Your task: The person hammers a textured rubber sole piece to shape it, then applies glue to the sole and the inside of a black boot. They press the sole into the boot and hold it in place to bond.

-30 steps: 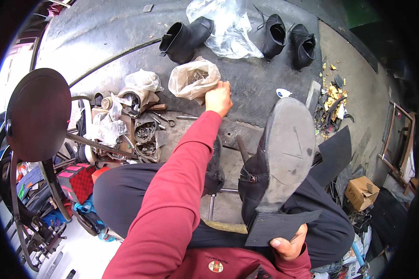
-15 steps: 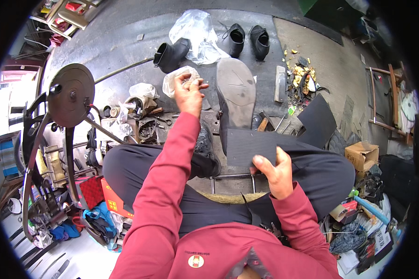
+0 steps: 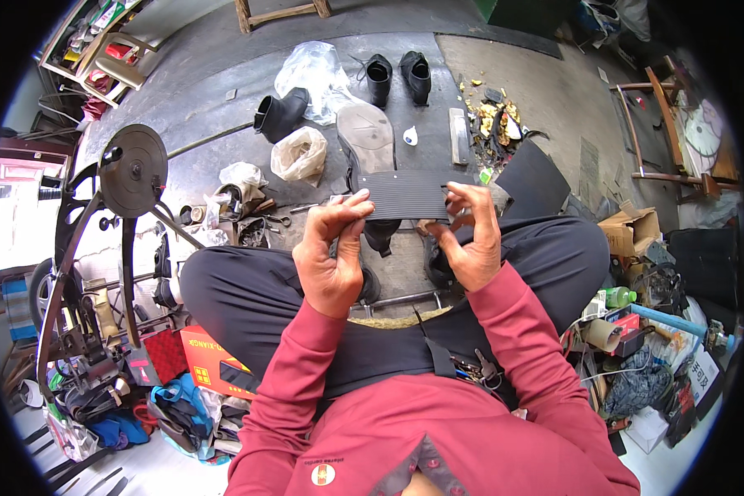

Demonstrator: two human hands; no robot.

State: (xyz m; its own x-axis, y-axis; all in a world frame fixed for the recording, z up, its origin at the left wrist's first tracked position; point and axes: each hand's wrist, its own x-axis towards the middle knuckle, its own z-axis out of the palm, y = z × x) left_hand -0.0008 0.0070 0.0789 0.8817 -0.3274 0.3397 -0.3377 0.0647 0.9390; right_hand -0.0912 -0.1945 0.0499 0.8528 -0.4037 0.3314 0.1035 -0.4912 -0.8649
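A black ribbed rubber sheet [image 3: 409, 197] lies level across the heel end of an upturned shoe [image 3: 367, 136], whose grey sole faces up. My right hand [image 3: 474, 240] grips the sheet's right end, thumb at its near edge and fingers curled above. At the left end, my left hand [image 3: 332, 252] has its fingers pinched together against the sheet's edge. Whatever sits between those fingertips is too small to make out. A crumpled, whitish plastic bag [image 3: 299, 157] stands open just beyond my left hand.
Black shoes [image 3: 378, 80] and a clear plastic bag [image 3: 312, 74] lie farther off. Right of them are a grey flat bar [image 3: 459, 136], scraps [image 3: 496, 120] and a dark sheet [image 3: 531, 178]. A machine with a round wheel [image 3: 132, 171] stands left; a cardboard box [image 3: 628, 229] is at right.
My left hand has come back from the whitish bag to the rubber sheet's left end. The sheet has moved left and away, onto the upturned shoe. The view has shifted.
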